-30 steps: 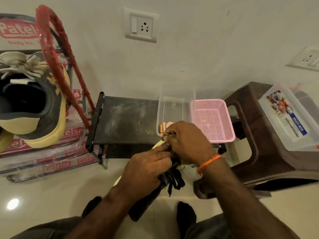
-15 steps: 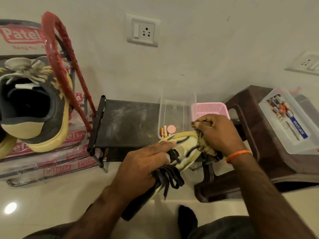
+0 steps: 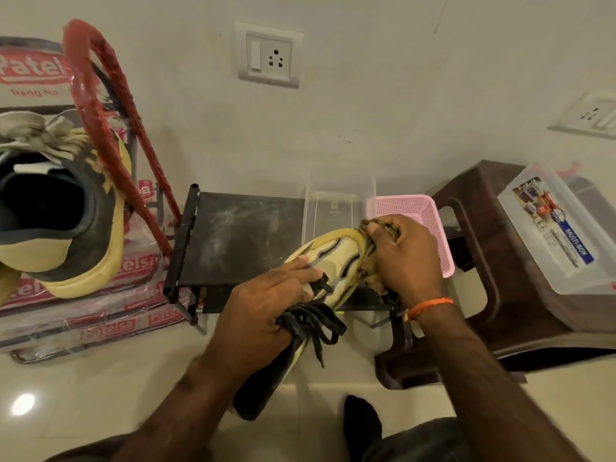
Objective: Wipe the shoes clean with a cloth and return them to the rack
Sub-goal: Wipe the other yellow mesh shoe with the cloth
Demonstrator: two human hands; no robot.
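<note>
Currently the yellow shoe (image 3: 328, 261) is held in the air just in front of the black rack (image 3: 240, 238), toe pointing toward the rack's right end. Left hand (image 3: 263, 315) grips the shoe at mid-body: fingers (image 3: 293, 270) lie over the upper, curled round it, with the black laces (image 3: 313, 323) bunched and hanging under the palm. Right hand (image 3: 405, 261) is closed on a brownish cloth (image 3: 370, 265), fingers curled tight round the wad, pressing it against the toe's right side; cloth sits between the fingers and the shoe. Orange thread band (image 3: 430, 306) on the right wrist. Second shoe (image 3: 56, 208), dark with yellow sole, stands left of the rack on stacked packets (image 3: 100, 328). Clear container (image 3: 336, 201) and pink basket (image 3: 430, 225) sit on the rack's right end. Brown stool (image 3: 483, 261) right of the rack carries a lidded clear box (image 3: 560, 228).
</note>
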